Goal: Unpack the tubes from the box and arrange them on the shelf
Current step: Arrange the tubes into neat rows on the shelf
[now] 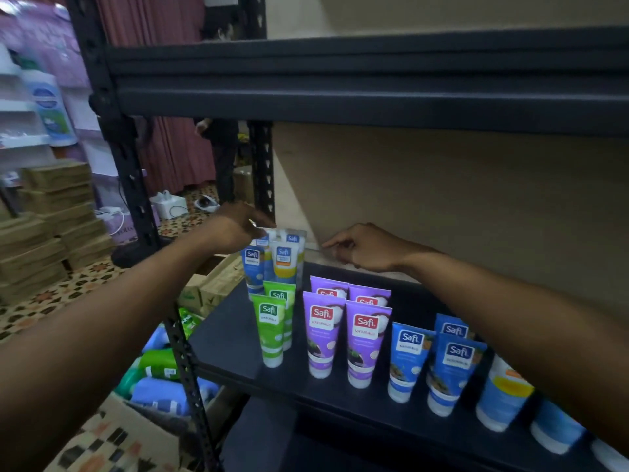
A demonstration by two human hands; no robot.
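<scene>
Black metal shelf here, with Safi tubes standing cap-down in little rows on the board. Back corner at about 10 o'clock has the blue-and-yellow tubes, and the left hand is right on top of that bunch. Its grip is closed around the crimped top ends, fingers curled over them. Just in front of those, toward 8 o'clock, stand the green tubes, two deep. Next door around the middle of the board are the purple tubes, two by two and touching. Over at 4 o'clock come the blue tubes, partly tucked under the right forearm. Past them near the frame's edge stand a few orange-banded tubes, kinda blurry so I can't read the labels. The right hand sits at roughly 12 o'clock by the back edge of the board. That grip is loose and holding nothing, index finger poking left toward the corner bunch but apart from it. Down at 7 o'clock, on the floor beside the shelf post, is the cardboard box. It has loose tubes lying in it, green and blue ones. Way out at 9 o'clock there are stacks of brown cartons on the patterned floor.
</scene>
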